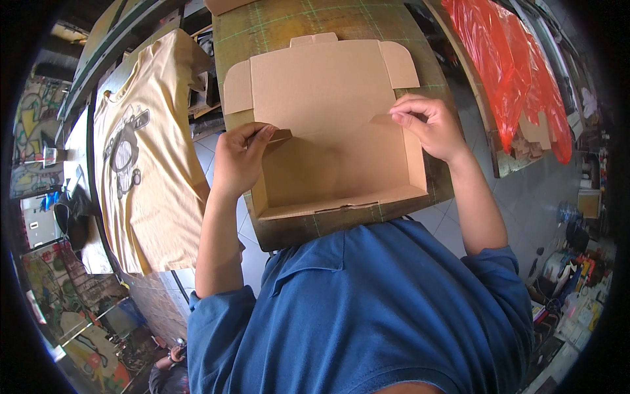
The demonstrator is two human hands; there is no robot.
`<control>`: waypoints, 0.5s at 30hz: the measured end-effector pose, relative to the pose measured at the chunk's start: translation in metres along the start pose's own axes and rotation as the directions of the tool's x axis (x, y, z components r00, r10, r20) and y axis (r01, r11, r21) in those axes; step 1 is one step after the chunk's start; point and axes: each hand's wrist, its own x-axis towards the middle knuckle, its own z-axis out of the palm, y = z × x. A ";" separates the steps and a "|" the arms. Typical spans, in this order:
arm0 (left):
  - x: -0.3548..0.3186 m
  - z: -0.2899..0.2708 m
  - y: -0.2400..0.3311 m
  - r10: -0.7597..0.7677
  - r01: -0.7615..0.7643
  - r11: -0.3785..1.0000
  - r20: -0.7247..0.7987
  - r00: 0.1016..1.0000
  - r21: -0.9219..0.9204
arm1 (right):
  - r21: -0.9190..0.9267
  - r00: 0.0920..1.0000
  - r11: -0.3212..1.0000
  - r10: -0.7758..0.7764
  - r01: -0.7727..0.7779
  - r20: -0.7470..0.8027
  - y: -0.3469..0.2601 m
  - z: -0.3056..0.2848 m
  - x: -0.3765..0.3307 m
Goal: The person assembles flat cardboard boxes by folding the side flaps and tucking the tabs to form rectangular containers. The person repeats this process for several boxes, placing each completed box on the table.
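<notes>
A brown cardboard box (328, 164) lies in front of me, its tray part folded up and its lid (315, 85) spread flat toward the far side. Side flaps stick out from the lid's left and right edges, with a small tab at its far edge. My left hand (239, 154) pinches a small flap at the tray's far left corner between thumb and fingers. At the far right corner, my right hand (430, 125) has thumb and fingers closed on the matching flap. Nothing lies inside the tray.
The box rests on a worn board (262, 26) marked with green lines. A cream printed T-shirt (151, 151) is spread on a stand to the left. Red plastic bags (505, 72) hang over a wooden table at the right. Another cardboard piece (226, 5) shows at the far edge.
</notes>
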 end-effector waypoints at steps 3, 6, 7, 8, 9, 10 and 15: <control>0.000 0.002 -0.005 0.016 -0.016 0.999 -0.004 1.000 -0.036 | 0.041 0.998 0.998 -0.042 0.041 0.037 0.003 -0.001 -0.001; 0.004 -0.001 -0.011 -0.033 0.040 0.994 0.067 0.997 -0.104 | 0.074 0.998 0.997 -0.024 0.020 0.062 0.004 -0.002 -0.003; 0.003 -0.005 -0.008 -0.091 0.099 0.989 0.079 0.993 -0.109 | 0.099 0.997 0.995 -0.017 0.009 0.074 0.003 -0.001 -0.002; 0.003 -0.006 -0.006 -0.148 0.158 0.981 0.091 0.985 -0.112 | 0.074 0.998 0.997 0.003 -0.008 0.064 0.003 -0.002 -0.004; 0.004 -0.004 -0.006 -0.124 0.129 0.990 0.073 0.990 -0.060 | 0.050 0.998 0.998 0.023 -0.026 0.056 0.003 -0.003 -0.005; 0.005 -0.003 -0.011 -0.085 0.085 0.995 0.018 0.996 -0.047 | 0.032 0.998 0.999 0.037 -0.038 0.049 0.002 -0.001 -0.005; 0.013 -0.002 -0.012 -0.186 0.189 0.953 0.034 0.982 -0.236 | -0.240 0.961 0.949 0.147 -0.204 -0.233 -0.009 0.014 -0.008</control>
